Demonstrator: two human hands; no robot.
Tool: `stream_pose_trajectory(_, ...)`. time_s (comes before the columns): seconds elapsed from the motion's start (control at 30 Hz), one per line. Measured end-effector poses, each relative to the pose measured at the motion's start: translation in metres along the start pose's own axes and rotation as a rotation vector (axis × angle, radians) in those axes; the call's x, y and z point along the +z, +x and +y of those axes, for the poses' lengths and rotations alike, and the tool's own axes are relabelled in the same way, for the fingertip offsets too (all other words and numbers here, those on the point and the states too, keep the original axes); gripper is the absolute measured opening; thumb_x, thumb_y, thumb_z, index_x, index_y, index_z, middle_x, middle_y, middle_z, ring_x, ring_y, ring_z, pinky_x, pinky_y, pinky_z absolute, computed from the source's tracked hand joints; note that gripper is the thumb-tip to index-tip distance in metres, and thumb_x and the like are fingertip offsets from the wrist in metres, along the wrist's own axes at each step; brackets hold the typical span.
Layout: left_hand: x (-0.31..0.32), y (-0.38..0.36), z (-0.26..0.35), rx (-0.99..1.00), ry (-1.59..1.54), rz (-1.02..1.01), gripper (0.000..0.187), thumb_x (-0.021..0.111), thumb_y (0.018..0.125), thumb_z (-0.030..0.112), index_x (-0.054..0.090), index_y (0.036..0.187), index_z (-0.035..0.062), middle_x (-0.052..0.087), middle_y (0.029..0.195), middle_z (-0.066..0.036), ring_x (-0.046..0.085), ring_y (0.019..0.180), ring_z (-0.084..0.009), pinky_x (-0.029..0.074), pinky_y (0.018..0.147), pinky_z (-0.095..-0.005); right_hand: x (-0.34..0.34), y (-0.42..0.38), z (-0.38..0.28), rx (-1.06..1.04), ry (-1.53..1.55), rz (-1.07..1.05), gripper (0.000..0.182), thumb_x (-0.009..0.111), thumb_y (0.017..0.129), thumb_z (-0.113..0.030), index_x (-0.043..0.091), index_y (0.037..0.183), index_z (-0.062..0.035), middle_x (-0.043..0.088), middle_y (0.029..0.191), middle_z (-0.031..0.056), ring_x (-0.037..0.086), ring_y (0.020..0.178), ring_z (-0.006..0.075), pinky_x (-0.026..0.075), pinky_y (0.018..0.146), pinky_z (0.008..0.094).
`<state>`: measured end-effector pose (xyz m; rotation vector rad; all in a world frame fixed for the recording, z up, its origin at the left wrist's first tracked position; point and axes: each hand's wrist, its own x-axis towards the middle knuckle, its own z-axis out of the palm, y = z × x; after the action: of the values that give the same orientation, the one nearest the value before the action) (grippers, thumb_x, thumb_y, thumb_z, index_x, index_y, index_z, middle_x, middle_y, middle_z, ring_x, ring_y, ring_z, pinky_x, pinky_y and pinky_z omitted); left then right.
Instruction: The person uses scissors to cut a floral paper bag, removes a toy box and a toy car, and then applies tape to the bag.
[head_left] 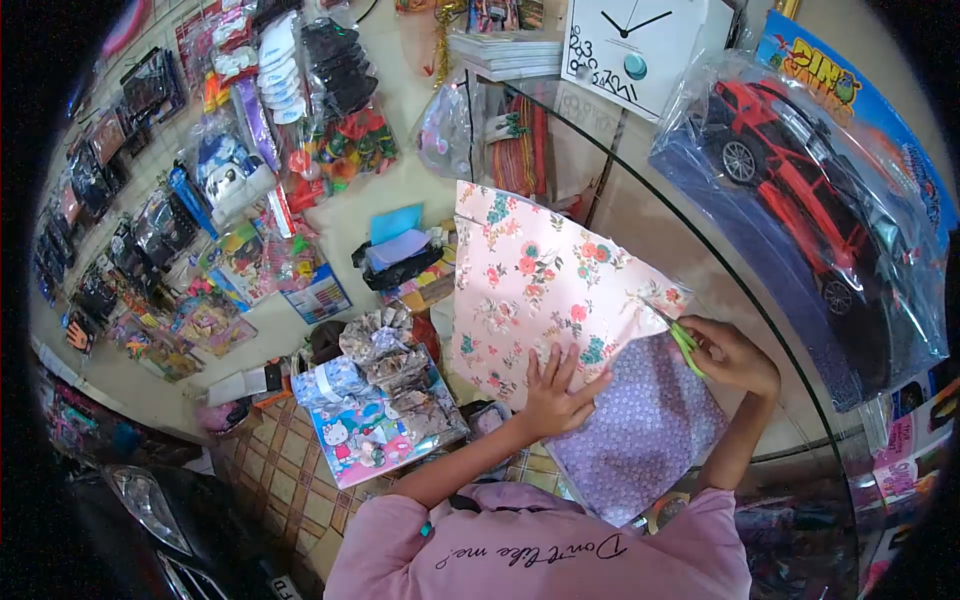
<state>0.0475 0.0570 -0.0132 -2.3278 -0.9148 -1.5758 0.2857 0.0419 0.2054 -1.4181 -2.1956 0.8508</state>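
Observation:
A pink sheet with a floral print (pixel 520 280) lies spread in front of me. My left hand (pixel 565 390) rests flat on its lower part, fingers spread. My right hand (pixel 735 355) grips green-handled scissors (pixel 684 345) at the sheet's right corner. Their blades point up and left, and overlap the sheet's edge, where it looks creased. Beneath the pink sheet, between my forearms, is a purple sheet with small white flowers (pixel 645 425).
A glass-topped counter (pixel 700 235) curves along the right, bearing a boxed red toy car (pixel 790 190) and a white clock (pixel 640 55). Left of me, a Hello Kitty box (pixel 345 450) carries bundled patterned cloth (pixel 415 380). Packaged goods hang on the left wall; a motorbike (pixel 160 520) stands lower left.

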Motion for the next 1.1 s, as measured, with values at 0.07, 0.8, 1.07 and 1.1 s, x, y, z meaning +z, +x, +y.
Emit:
stream_pose_trajectory(0.07, 0.0, 0.0, -0.002, 0.043, 0.022, -0.019, 0.059, 0.064, 0.076, 0.03, 0.051, 0.134, 0.0319, 0.025, 0.148, -0.025, 0.012, 0.141, -0.0421, 0.0, 0.109, -0.0627, -0.003, -0.015, 0.006, 0.018, -0.093, -0.019, 0.06, 0.076, 0.075, -0.015, 0.048, 0.127, -0.003, 0.056, 0.107, 0.0042, 0.051, 0.092, 0.01, 0.044, 0.073, 0.0266)
stream_pose_trajectory(0.8, -0.008, 0.021, -0.016, -0.076, -0.552, 0.083, 0.071, 0.068, 0.07, 0.017, 0.033, 0.131, 0.0169, 0.029, 0.143, -0.03, 0.018, 0.138, -0.0487, -0.01, 0.109, -0.0601, 0.172, 0.09, 0.031, 0.004, 1.025, 0.7, 0.055, 0.076, 0.075, -0.005, 0.037, 0.113, -0.0042, 0.045, 0.108, 0.0063, 0.047, 0.102, 0.0156, 0.043, 0.086, 0.0288)
stream_pose_trajectory(1.07, -0.137, 0.052, 0.001, -0.144, -0.172, 0.123, 0.048, 0.074, 0.069, 0.014, 0.053, 0.113, 0.0088, 0.045, 0.134, -0.022, 0.044, 0.12, -0.0387, 0.033, 0.1, -0.0494, 0.194, 0.112, 0.032, -0.377, 0.861, 0.525, 0.06, 0.08, 0.066, -0.015, 0.034, 0.105, -0.0078, 0.043, 0.1, 0.0039, 0.045, 0.096, 0.0126, 0.041, 0.085, 0.0292)
stream_pose_trajectory(1.1, -0.159, 0.069, -0.001, -0.088, -0.121, 0.133, 0.047, 0.073, 0.07, 0.015, 0.054, 0.112, 0.0089, 0.046, 0.133, -0.019, 0.045, 0.119, -0.037, 0.034, 0.1, -0.0491, 0.196, 0.114, 0.025, -0.426, 0.859, 0.479, 0.061, 0.08, 0.066, -0.015, 0.034, 0.105, -0.008, 0.043, 0.101, 0.0042, 0.044, 0.097, 0.0128, 0.041, 0.086, 0.0295)
